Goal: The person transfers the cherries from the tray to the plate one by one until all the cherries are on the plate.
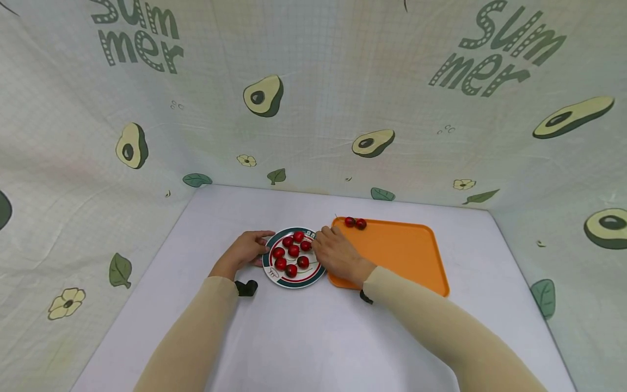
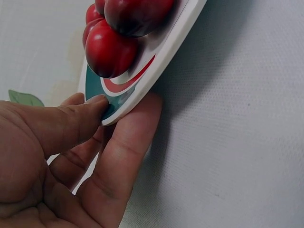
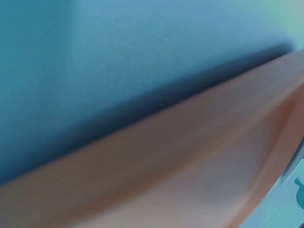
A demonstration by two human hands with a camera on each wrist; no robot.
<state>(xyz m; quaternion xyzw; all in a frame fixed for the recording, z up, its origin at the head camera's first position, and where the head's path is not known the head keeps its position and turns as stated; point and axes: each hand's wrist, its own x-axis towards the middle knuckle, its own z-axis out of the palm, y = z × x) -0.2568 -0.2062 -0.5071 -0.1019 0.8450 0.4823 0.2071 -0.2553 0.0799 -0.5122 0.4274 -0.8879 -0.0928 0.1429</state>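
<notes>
A round plate with a green and red patterned rim holds several dark red cherries. My left hand pinches its left edge; in the left wrist view the thumb lies on the rim and fingers reach underneath. At the plate's right edge is my right hand, back upward and fingers bent, close beside a cherry. Its fingertips are hidden in the head view, so I cannot tell whether it holds anything. The right wrist view shows a blurred, pale brown raised edge and no fingers.
An orange tray lies right of the plate, partly under my right hand and forearm. Two cherries sit at its far left corner. The white table meets a cloth printed with avocados behind.
</notes>
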